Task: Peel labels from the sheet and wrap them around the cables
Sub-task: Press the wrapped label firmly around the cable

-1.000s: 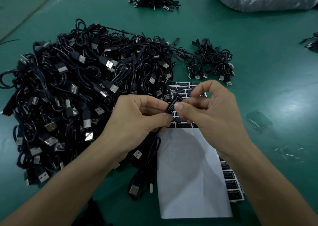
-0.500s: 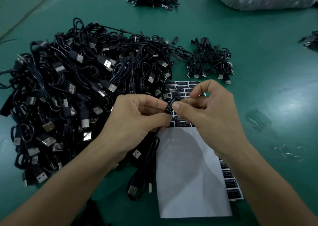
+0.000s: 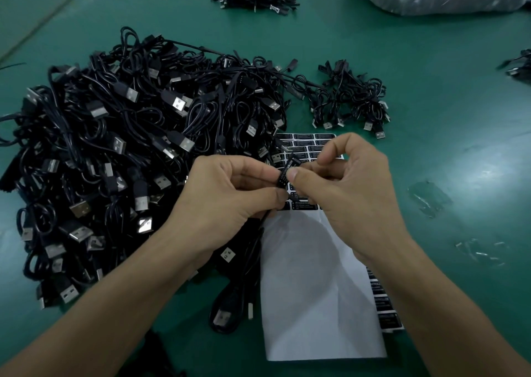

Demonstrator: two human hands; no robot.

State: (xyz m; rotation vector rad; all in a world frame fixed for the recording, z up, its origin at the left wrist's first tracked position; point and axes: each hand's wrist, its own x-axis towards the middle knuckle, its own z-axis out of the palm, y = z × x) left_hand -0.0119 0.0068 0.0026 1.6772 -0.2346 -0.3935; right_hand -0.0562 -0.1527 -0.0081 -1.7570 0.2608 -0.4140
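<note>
Left hand (image 3: 230, 201) and right hand (image 3: 350, 192) meet, grips pinched.

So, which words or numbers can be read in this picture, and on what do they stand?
"LED CONTROLLER", as far as it shows: white print on the black label, pinched between the left hand and the right hand.
Sheet labels: white print, too small to read.

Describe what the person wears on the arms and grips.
Nothing visible: the left grip and right grip are bare hands, without gloves, rings or watch. The left forearm and right forearm are bare to the frame edge; no sleeves show.
</note>
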